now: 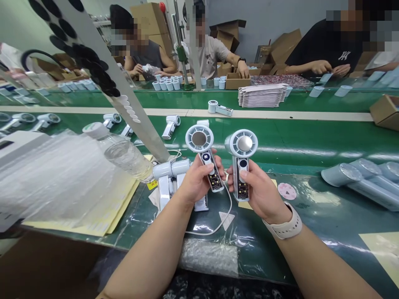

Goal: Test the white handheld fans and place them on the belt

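Observation:
My left hand is closed round the handle of a small white hand-held fan, held upright with its round head up and its circuit board showing on the handle. My right hand grips a second white fan the same way, right beside the first. A white watch band sits on my right wrist. Both fans are over the green bench just in front of me. Under my left hand lie more white fan bodies and a white cable.
A clear plastic bottle lies on plastic bags and yellow sheets at left. A slanted metal post crosses the left. Pale blue tubes lie at right. More fans ride the green conveyor. Three people work across it among cardboard boxes.

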Motion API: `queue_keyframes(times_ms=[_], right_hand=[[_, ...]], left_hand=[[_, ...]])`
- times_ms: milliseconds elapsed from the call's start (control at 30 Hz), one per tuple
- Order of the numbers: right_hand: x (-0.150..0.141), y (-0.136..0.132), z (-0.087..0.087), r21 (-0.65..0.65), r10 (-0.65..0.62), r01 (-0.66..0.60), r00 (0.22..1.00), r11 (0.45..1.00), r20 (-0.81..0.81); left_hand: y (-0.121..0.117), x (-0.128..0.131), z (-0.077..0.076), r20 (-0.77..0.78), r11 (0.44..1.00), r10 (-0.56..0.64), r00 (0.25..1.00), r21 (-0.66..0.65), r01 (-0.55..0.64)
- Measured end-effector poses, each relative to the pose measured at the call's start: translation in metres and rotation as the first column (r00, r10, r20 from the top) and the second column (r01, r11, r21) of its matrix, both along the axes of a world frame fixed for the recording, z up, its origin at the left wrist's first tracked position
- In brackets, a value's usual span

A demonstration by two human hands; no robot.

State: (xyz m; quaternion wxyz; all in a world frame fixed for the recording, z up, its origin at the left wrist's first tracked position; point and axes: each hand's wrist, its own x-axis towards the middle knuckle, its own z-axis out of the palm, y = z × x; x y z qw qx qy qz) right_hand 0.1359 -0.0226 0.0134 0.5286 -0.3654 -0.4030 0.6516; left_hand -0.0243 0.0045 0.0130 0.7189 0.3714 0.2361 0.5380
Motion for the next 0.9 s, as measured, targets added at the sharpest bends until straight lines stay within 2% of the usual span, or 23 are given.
queue_keyframes(times_ms=[100, 300, 467, 667, 800, 900], right_hand=[[0.0049, 0.0026, 0.0004, 0.011, -0.012, 0.012, 1.000, 1.000, 0.017], [0.0078, 0.0078, -0.0011, -0.013, -0.045, 0.045, 0.999, 0.999, -0.030], [0.0052, 0.0078, -0.0030, -0.037, -0.052, 0.050, 0.998, 0.998, -0.037], [0.0052, 0.0088, -0.0037, 0.019, -0.033, 0.033, 0.999, 0.999, -0.005], [0.0051, 0.0076, -0.0040, 0.005, -0.046, 0.046, 0.999, 0.999, -0.011], [0.0063, 0.0083, -0.0063, -0.019, -0.049, 0.049, 0.998, 0.999, -0.037]], left_hand=[[0.0010, -0.0002, -0.0008, -0.054, 0.999, 0.014, 0.998, 0.040, -0.012], [0.0037, 0.0013, -0.0057, -0.140, 1.000, 0.017, 0.990, 0.022, -0.014], [0.0030, 0.0011, -0.0067, -0.102, 1.000, 0.008, 0.995, 0.030, -0.005], [0.0022, 0.0021, -0.0066, -0.080, 1.000, -0.009, 0.997, 0.005, 0.010], [0.0036, 0.0027, -0.0074, -0.151, 0.999, 0.011, 0.988, 0.048, -0.004], [0.0052, 0.0034, -0.0090, -0.255, 0.996, 0.084, 0.963, 0.025, -0.080]])
